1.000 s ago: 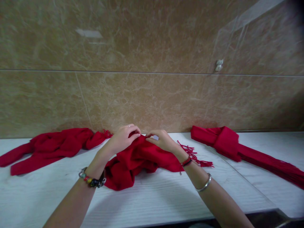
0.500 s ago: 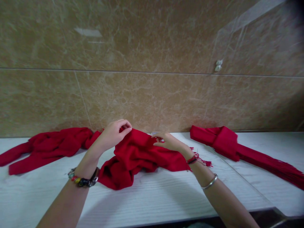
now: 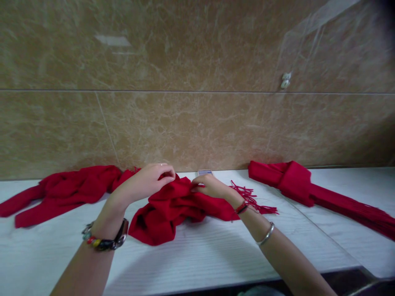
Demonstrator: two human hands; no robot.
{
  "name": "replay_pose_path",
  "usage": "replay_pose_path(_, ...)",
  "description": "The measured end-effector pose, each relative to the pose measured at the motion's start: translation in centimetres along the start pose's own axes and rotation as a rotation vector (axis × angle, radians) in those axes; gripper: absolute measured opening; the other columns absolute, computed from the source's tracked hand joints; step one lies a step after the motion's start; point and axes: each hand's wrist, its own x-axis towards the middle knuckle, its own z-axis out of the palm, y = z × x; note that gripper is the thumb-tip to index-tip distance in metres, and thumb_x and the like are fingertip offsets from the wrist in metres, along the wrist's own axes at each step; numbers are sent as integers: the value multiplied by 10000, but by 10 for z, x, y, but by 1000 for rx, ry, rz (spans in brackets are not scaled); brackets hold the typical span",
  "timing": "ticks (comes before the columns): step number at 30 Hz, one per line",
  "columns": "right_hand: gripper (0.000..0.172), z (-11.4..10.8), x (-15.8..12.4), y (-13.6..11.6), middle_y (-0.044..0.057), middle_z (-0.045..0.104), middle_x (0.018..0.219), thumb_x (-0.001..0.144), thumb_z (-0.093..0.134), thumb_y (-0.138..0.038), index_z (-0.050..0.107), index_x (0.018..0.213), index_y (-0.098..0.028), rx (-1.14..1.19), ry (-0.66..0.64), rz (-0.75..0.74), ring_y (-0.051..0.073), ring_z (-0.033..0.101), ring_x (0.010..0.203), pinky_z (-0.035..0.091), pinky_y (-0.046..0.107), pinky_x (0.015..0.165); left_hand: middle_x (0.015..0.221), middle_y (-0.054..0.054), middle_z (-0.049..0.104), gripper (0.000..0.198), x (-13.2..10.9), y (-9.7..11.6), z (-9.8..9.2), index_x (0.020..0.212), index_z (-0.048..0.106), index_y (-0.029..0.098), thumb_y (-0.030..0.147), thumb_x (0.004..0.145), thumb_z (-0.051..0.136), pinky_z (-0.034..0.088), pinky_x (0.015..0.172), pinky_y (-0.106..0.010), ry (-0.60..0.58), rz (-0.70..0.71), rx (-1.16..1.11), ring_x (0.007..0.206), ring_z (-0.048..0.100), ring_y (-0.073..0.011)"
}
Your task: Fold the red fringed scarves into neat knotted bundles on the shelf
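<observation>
A red fringed scarf (image 3: 163,222) lies bunched in loose folds on the white wood-grain surface, its tassels spread out to the right. My left hand (image 3: 154,179) pinches the scarf's far upper edge, thumb against the fingers. On the other side of the gathered cloth, my right hand (image 3: 210,186) grips a fold with thumb and bent fingers; part of that grip is hidden by the hand itself. Both wrists wear bracelets.
Another red scarf (image 3: 77,185) lies crumpled at the left by the wall. To the right is a folded, knotted red scarf (image 3: 293,181) with fringe. A phone-like object (image 3: 205,172) sits behind my right hand. A marbled tile wall (image 3: 185,127) bounds the back.
Both hands have drawn the scarf's upper edge into bunched folds. My right hand moved slightly left and closed on the cloth, and more fringe now shows at the right.
</observation>
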Motion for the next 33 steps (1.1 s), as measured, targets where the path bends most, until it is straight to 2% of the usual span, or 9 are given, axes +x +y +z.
replay_pose_path(3, 154, -13, -9, 9, 20, 681, 777, 765, 514, -196, 667, 782, -195, -15, 53, 45, 153, 592, 690, 431, 254, 661, 764, 5, 648, 160, 0, -14, 6, 725, 621, 226, 279, 730, 471, 409, 661, -238, -1, -49, 6, 714, 572, -162)
replay_pose_path(7, 156, -46, -27, 23, 24, 684, 776, 746, 529, -237, 672, 788, -193, 10, 121, 141, 159, 600, 718, 437, 268, 695, 861, -16, 664, 171, 7, -28, 23, 840, 648, 224, 232, 717, 529, 416, 701, -243, -77, -30, 27, 788, 592, -176)
replay_pose_path(12, 169, -71, -47, 21, 2, 669, 713, 705, 588, -275, 669, 837, -207, 5, -148, 232, 154, 598, 659, 452, 255, 621, 896, -71, 663, 205, 17, -15, 34, 844, 655, 177, 214, 795, 459, 410, 772, -275, -51, 41, 143, 856, 591, -196)
replay_pose_path(14, 279, -69, -48, 14, 16, 677, 815, 682, 625, -282, 644, 952, -217, 14, -154, 231, 160, 609, 727, 461, 263, 663, 895, -71, 660, 220, 18, -4, 35, 852, 649, 170, 198, 812, 434, 411, 765, -275, -57, 76, 154, 847, 589, -189)
replay_pose_path(17, 454, -58, -40, -3, 58, 649, 1000, 652, 671, -311, 582, 1084, -204, 38, -63, 146, 177, 597, 872, 451, 289, 770, 850, -53, 662, 219, 19, 9, 37, 813, 645, 172, 160, 806, 426, 412, 733, -261, -85, 130, 131, 801, 590, -172)
replay_pose_path(19, 480, -49, -32, -17, 71, 643, 1014, 652, 679, -333, 572, 1098, -192, 34, -22, 91, 182, 593, 883, 447, 292, 779, 839, -46, 664, 217, 21, 15, 40, 808, 646, 176, 165, 805, 429, 411, 718, -253, -83, 150, 104, 787, 590, -167)
replay_pose_path(24, 128, -35, -14, -42, 46, 684, 800, 748, 589, -215, 665, 843, -176, -68, 69, 138, 155, 614, 726, 434, 249, 679, 811, -39, 665, 198, 23, 16, 40, 793, 643, 176, 204, 797, 447, 403, 665, -238, -18, 65, 83, 745, 590, -162)
replay_pose_path(28, 105, -40, -15, -37, 39, 687, 760, 754, 570, -172, 672, 781, -174, -129, 119, 210, 147, 615, 700, 417, 228, 643, 792, -21, 654, 207, 22, 5, 32, 783, 627, 173, 249, 808, 436, 398, 662, -236, -3, 36, 59, 724, 576, -149)
replay_pose_path(33, 101, -49, -23, -22, 30, 686, 740, 742, 577, -171, 675, 765, -179, -113, 83, 223, 146, 613, 697, 424, 226, 648, 788, -21, 651, 197, 21, -1, 33, 766, 625, 170, 220, 801, 438, 395, 684, -237, -21, 37, 28, 734, 569, -147)
